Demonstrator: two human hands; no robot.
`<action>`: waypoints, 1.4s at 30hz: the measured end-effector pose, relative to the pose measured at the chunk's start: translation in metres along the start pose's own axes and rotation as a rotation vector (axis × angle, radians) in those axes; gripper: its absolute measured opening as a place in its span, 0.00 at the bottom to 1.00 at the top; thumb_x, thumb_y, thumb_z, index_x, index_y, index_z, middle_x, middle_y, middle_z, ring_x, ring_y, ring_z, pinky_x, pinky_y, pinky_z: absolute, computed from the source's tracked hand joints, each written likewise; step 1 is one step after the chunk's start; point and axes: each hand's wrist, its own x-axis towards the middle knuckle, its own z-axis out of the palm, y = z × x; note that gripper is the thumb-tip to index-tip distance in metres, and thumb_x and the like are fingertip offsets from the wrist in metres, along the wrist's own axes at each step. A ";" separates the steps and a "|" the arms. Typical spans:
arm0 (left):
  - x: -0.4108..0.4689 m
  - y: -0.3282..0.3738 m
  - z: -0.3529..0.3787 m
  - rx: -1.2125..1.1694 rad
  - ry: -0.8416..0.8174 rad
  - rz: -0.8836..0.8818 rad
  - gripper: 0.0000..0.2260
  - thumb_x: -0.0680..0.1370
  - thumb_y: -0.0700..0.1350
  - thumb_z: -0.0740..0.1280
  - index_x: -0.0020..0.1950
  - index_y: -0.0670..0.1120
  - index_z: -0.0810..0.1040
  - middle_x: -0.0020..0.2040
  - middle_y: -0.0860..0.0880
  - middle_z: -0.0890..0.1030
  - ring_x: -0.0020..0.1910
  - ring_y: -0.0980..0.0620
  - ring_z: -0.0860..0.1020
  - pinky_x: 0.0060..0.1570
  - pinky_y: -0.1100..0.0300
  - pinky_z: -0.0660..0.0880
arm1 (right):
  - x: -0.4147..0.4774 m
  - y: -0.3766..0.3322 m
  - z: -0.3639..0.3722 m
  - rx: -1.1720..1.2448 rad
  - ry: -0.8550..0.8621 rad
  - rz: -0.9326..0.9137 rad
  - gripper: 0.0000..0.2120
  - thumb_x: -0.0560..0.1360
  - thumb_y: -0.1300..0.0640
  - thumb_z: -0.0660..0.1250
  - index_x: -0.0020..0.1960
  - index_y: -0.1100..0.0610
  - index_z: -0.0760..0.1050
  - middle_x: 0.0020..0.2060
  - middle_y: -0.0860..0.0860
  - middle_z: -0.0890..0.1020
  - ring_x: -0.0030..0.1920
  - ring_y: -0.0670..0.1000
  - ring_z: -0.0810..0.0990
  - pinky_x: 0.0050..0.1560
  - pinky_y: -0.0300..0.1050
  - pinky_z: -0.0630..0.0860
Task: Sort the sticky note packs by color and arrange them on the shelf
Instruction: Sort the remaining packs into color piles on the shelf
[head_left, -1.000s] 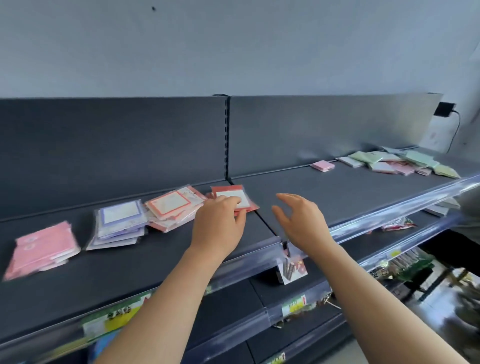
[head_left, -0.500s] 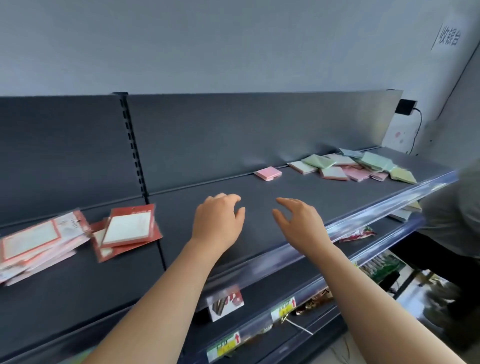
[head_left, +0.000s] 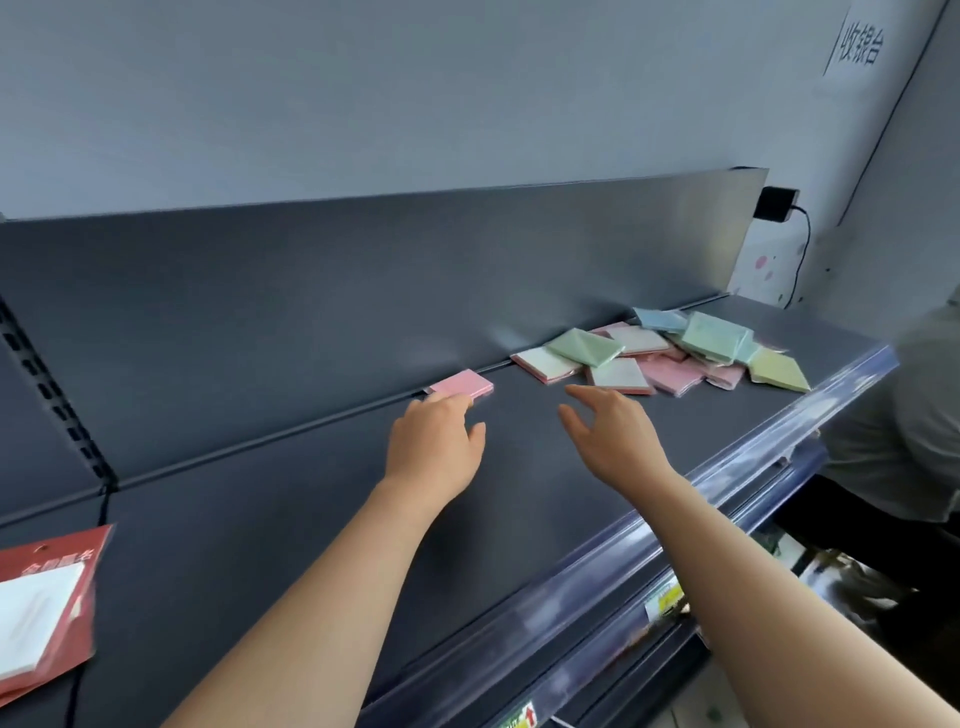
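Both hands have travelled rightward along the shelf (head_left: 234, 519); the pink pack (head_left: 464, 385) lies alone by the back panel (head_left: 363, 291), the left hand (head_left: 436, 449) with relaxed fingers reaching its near edge; the right hand (head_left: 615, 439) hovers spread, holding nothing, short of the mixed pile (head_left: 670, 374).

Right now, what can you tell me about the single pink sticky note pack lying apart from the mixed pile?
The pink pack is a small, flat, square pad, pale pink, with a thin stacked edge that looks like paper. It lies flat on the dark shelf, far back, close to the rear panel, left of the mixed pile and apart from it. The left hand has its fingertips at the pack's near edge; no grip shows.
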 end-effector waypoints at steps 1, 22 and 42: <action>0.008 0.003 0.007 0.006 -0.005 -0.009 0.15 0.80 0.50 0.62 0.65 0.48 0.75 0.62 0.47 0.76 0.60 0.44 0.72 0.56 0.53 0.72 | 0.010 0.010 0.000 -0.004 -0.004 -0.001 0.19 0.79 0.52 0.62 0.69 0.56 0.72 0.66 0.54 0.76 0.67 0.54 0.71 0.64 0.45 0.65; 0.128 0.053 0.117 0.296 -0.115 -0.359 0.25 0.81 0.60 0.51 0.77 0.53 0.60 0.75 0.54 0.64 0.77 0.48 0.55 0.69 0.44 0.58 | 0.205 0.180 0.025 -0.345 -0.193 -0.150 0.28 0.76 0.33 0.51 0.73 0.41 0.60 0.72 0.51 0.62 0.75 0.55 0.52 0.74 0.57 0.47; 0.085 0.043 0.074 0.131 0.082 -0.482 0.15 0.79 0.55 0.61 0.60 0.47 0.74 0.59 0.45 0.75 0.55 0.43 0.73 0.53 0.52 0.70 | 0.155 0.104 0.043 0.021 -0.317 -0.373 0.18 0.80 0.44 0.56 0.69 0.41 0.69 0.71 0.47 0.68 0.71 0.55 0.59 0.70 0.53 0.53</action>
